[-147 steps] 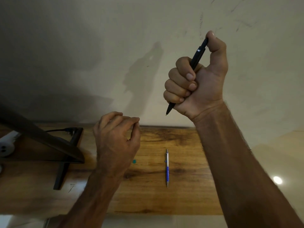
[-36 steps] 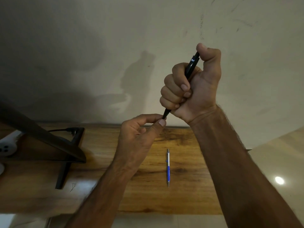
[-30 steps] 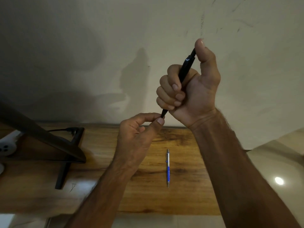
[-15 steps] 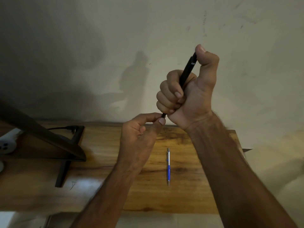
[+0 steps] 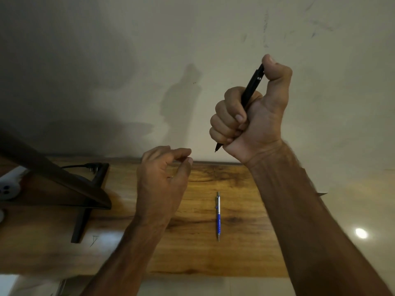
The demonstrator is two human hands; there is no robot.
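Note:
My right hand (image 5: 258, 127) is raised in front of the wall and grips a black mechanical pencil (image 5: 250, 89) in its fist. The thumb presses on the pencil's top end and the tip points down-left. My left hand (image 5: 160, 180) hovers over the wooden desk (image 5: 203, 259), lower and to the left of the pencil tip, apart from it. Its thumb and forefinger tips are pinched together; anything between them is too small to see. A blue and silver mechanical pencil (image 5: 218, 218) lies on the desk between my forearms, tip toward me.
A dark monitor and its stand (image 5: 85, 210) occupy the desk's left side, with a black cable plug (image 5: 92, 166) behind it. A white power strip (image 5: 8, 186) sits at the far left. The wall rises right behind the desk; floor lies to the right.
My left hand has come away from the black pencil's tip, moving down and left with its fingers still pinched. My right hand keeps its grip, thumb on top.

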